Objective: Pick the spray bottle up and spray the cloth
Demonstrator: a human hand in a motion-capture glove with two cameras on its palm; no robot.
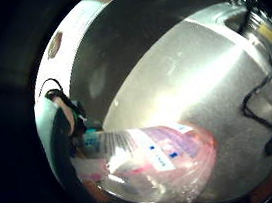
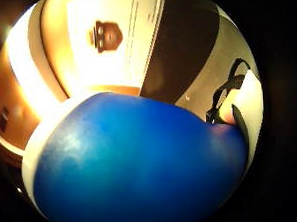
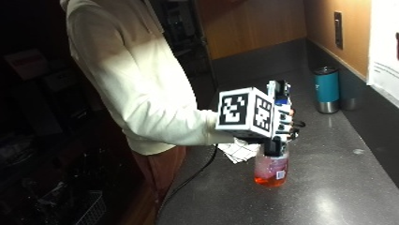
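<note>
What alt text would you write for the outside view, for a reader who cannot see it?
A person's gloved right hand holds a spray bottle of pink-orange liquid upright above a grey counter, with a white checked cloth just behind it. A teal tumbler stands farther back near the wall.

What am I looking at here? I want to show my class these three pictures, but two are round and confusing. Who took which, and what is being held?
There is no machine: a person stands at a grey counter. Their gloved right hand has its grip round a spray bottle holding pink liquid, lifted above the counter. The ordinary picture comes from a camera beside the counter. The two round ones come from tiny cameras on that palm: one shows the bottle's clear body over the counter, the other its blue top close up. A checked cloth shows behind the hand. A teal tumbler stands by the wall.
</note>
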